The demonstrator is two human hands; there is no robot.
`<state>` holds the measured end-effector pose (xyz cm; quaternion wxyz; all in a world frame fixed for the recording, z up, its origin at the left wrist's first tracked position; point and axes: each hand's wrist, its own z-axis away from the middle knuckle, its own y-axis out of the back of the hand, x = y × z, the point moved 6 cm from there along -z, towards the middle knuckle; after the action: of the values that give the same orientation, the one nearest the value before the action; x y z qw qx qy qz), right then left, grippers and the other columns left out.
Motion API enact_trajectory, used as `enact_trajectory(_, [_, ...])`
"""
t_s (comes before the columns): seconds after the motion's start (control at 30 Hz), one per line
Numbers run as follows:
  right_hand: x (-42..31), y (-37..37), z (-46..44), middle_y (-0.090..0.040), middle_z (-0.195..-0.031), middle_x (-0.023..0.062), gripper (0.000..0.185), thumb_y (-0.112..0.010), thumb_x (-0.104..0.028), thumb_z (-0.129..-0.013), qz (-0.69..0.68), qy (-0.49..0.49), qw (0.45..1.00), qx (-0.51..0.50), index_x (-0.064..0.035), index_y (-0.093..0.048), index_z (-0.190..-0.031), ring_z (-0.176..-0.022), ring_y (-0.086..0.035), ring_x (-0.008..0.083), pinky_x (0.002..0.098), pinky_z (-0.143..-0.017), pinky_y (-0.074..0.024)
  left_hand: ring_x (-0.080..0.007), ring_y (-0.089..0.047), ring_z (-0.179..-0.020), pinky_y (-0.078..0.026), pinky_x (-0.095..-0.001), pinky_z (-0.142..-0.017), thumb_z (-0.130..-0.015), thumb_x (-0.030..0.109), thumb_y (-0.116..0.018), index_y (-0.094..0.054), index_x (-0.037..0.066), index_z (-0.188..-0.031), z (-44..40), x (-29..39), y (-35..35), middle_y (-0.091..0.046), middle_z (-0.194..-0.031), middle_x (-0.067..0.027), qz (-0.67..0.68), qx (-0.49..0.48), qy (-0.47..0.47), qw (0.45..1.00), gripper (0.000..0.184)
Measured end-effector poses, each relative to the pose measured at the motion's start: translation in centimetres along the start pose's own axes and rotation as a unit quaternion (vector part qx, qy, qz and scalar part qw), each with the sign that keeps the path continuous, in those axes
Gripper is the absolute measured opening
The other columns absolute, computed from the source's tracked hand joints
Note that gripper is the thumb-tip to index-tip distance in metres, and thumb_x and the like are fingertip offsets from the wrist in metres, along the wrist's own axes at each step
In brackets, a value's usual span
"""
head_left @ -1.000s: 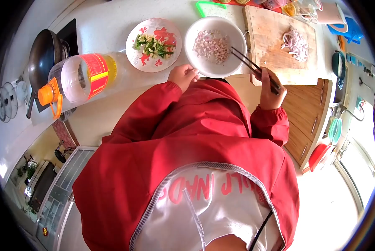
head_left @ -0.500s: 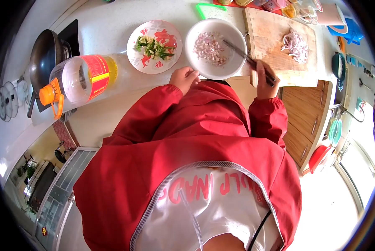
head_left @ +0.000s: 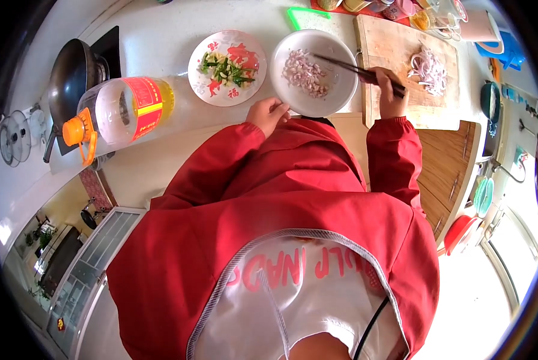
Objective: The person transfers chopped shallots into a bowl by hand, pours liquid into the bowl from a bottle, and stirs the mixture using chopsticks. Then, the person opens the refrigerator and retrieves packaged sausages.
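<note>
My right hand (head_left: 390,95) grips dark chopsticks (head_left: 354,68), whose tips reach into a white bowl (head_left: 343,91). Chopped pale-purple pieces (head_left: 305,73) lie in that bowl. At the bowl's near left rim, my left hand (head_left: 269,115) pinches the edge between thumb and fingers. Left of the bowl sits a red-patterned plate (head_left: 200,90) with cut green and pale pieces (head_left: 226,68). On the right, a wooden cutting board (head_left: 389,48) carries thin purple-white slices (head_left: 428,72).
A large oil bottle (head_left: 125,111) with an orange cap lies left of the plate, near a dark wok (head_left: 71,81). Behind the bowl is a green frame-like object (head_left: 308,13). Jars (head_left: 422,19) stand at the back right.
The chopsticks have swung from the bowl's right side across to its upper middle. My right hand has risen slightly, and my left hand stays at the rim. The whole view has shifted a little.
</note>
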<state>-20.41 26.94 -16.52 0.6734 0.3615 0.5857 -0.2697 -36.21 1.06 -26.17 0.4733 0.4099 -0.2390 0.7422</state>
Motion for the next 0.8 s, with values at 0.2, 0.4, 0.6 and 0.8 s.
enact_trajectory(0.2, [-2.4, 1.6, 1.6, -0.07, -0.086, 0.0106, 0.025, -0.053, -0.013, -0.097, 0.012, 0.014, 0.995, 0.097, 0.0075, -0.068, -0.096, -0.081, -0.068, 0.0154, 0.0285, -0.077, -0.0534, -0.0101, -0.063, -0.072, -0.052, -0.0246, -0.069, -0.098, 0.017, -0.057, -0.064, -0.004, -0.093, 0.0, 0.0, 0.0, -0.07, -0.082, -0.0067, 0.015, -0.006, 0.007, 1.0, 0.022])
enact_trajectory(0.4, [0.4, -0.9, 1.9, -0.071, -0.087, 0.0093, 0.019, -0.057, -0.008, -0.095, 0.108, 0.006, 0.994, 0.011, 0.0061, -0.069, -0.101, -0.077, -0.067, 0.0142, 0.0277, -0.076, -0.053, -0.01, -0.063, -0.074, -0.051, -0.0242, -0.07, -0.098, 0.018, -0.057, -0.064, -0.003, -0.095, -0.2, -0.3, 0.0, -0.069, -0.084, -0.0063, 0.011, -0.014, 0.017, 1.0, 0.022])
enact_trajectory(0.6, [0.2, -0.9, 0.4, -0.071, -0.088, 0.0123, 0.024, -0.053, -0.01, -0.098, 0.052, 0.033, 0.998, 0.023, 0.0093, -0.067, -0.101, -0.083, -0.069, 0.0187, 0.0297, -0.08, -0.0544, -0.0101, -0.063, -0.075, -0.051, -0.0241, -0.071, -0.098, 0.018, -0.057, -0.064, -0.002, -0.094, -0.3, -0.3, 0.0, -0.069, -0.084, -0.0056, 0.022, -0.032, 0.015, 0.999, 0.022])
enact_trajectory(0.8, [0.7, -1.9, -2.3, -0.072, -0.089, 0.0087, 0.022, -0.057, -0.012, -0.096, -0.025, -0.018, 0.999, -0.037, 0.0064, -0.068, -0.101, -0.084, -0.067, 0.0144, 0.0274, -0.08, -0.0526, -0.0099, -0.062, -0.075, -0.05, -0.0228, -0.07, -0.098, 0.018, -0.057, -0.062, -0.002, -0.096, -0.7, -1.6, 0.0, -0.069, -0.086, -0.0065, 0.069, -0.054, 0.038, 0.995, 0.02])
